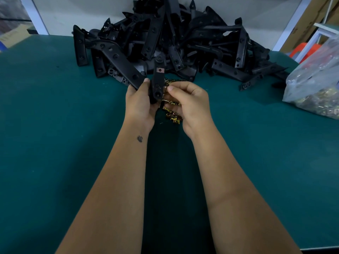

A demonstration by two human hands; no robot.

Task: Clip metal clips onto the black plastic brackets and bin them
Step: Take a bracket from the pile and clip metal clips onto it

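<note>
1. Left hand [141, 99]: grip wrapped round the lower end of a black plastic bracket [157, 83], held upright above the bench [55, 143].
2. Right hand [185, 99]: fingertips pinching a small brass-coloured metal clip [165, 89] against the bracket's edge.
3. Judgement: keep the clip square to the edge, push until seated, brace with the left thumb.
4. One clip [160, 70] already sits on the bracket's upper end.
5. Loose clips [173, 116]: stamped, shiny, beneath the hands.
6. Bracket pile [165, 43]: matt, flat, holed strips.
7. Clear bag [315, 85], far right. No bin in view.
</note>
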